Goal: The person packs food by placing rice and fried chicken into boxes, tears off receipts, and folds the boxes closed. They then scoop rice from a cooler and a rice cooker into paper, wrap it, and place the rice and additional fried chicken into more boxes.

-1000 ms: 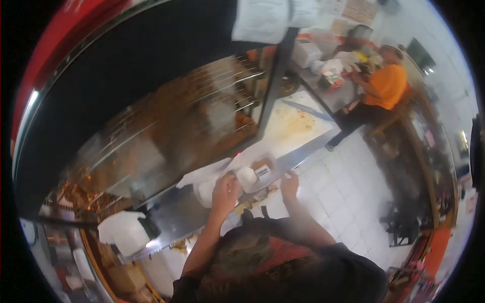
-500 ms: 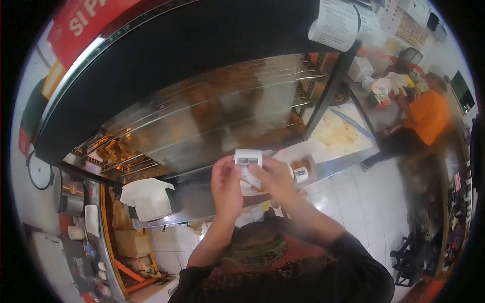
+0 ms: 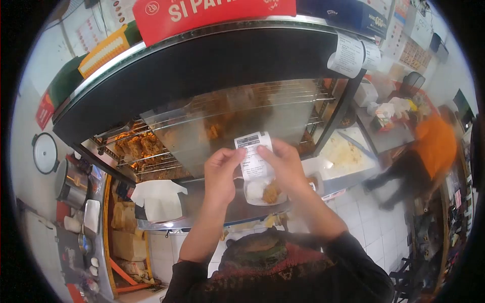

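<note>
A printed paper receipt (image 3: pixel 254 164) is stretched between my two hands, above the counter in front of the glass warmer. My left hand (image 3: pixel 221 171) pinches its left edge between thumb and fingers. On the other side my right hand (image 3: pixel 283 164) grips the right edge, its thumb lying over the print. Just below the receipt stands an open white food box (image 3: pixel 252 196) holding white rice and a piece of fried chicken (image 3: pixel 272 193). Part of the box is hidden by the receipt and my right hand. Another box with a label shows partly behind my right wrist.
The glass food warmer (image 3: pixel 222 118) with fried food on racks fills the front. White papers (image 3: pixel 159 199) lie on the counter at left. A stained cutting board (image 3: pixel 348 154) with a knife (image 3: pixel 356 143) is at right. Beyond it stands a person in an orange shirt (image 3: pixel 435 144).
The view has tilted up, showing more of the warmer's top. The receipt, earlier curled, is now spread flatter and longer, and the food box shows beneath it. The person in orange has turned and stepped.
</note>
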### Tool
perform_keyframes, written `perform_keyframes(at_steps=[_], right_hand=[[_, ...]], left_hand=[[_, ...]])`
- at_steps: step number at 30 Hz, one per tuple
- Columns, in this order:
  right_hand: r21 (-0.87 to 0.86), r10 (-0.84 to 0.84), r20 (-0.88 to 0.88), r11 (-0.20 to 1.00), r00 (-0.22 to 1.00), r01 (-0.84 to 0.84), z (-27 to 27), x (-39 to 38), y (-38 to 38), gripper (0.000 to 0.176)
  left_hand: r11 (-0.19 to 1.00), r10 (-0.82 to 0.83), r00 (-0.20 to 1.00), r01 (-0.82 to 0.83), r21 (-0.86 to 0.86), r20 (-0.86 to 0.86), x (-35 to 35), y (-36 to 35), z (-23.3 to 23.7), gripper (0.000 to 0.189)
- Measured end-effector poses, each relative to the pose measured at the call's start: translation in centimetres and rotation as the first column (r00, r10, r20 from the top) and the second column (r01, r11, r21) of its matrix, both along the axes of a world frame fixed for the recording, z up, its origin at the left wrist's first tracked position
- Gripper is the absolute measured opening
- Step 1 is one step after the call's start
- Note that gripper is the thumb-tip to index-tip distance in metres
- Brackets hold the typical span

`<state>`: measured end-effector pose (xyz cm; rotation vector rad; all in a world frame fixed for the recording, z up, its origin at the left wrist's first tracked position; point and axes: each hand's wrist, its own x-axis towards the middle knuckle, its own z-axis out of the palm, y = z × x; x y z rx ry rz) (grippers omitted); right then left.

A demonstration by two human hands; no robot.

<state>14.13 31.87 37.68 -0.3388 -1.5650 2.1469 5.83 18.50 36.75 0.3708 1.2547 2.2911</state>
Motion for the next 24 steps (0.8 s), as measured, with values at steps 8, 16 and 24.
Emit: perform_keyframes(at_steps=[8, 16, 24], right_hand=[[0.004, -0.059, -0.064, 0.998, 0.996, 0.06, 1.6, 0.9, 0.2, 0.021], [0.076, -0.278, -0.172, 0.953, 0.945, 0.294, 1.4, 2.1, 1.7, 0.037], [0.482, -0.365, -0.23, 0.763, 0.902, 0.431, 0.4, 4.2, 5.5, 0.021]], left_hand=[[1.0, 0.005, 0.998, -0.003, 0.029, -0.056, 0.1, 1.1, 1.6, 0.008], [0.989, -0.018, 0.985, 0.043, 0.144, -0.173, -0.1, 3.0, 2.1, 0.015], [0.985, 0.02, 0.957, 0.031, 0.171, -0.288, 1.1, 5.7, 4.1, 0.035]])
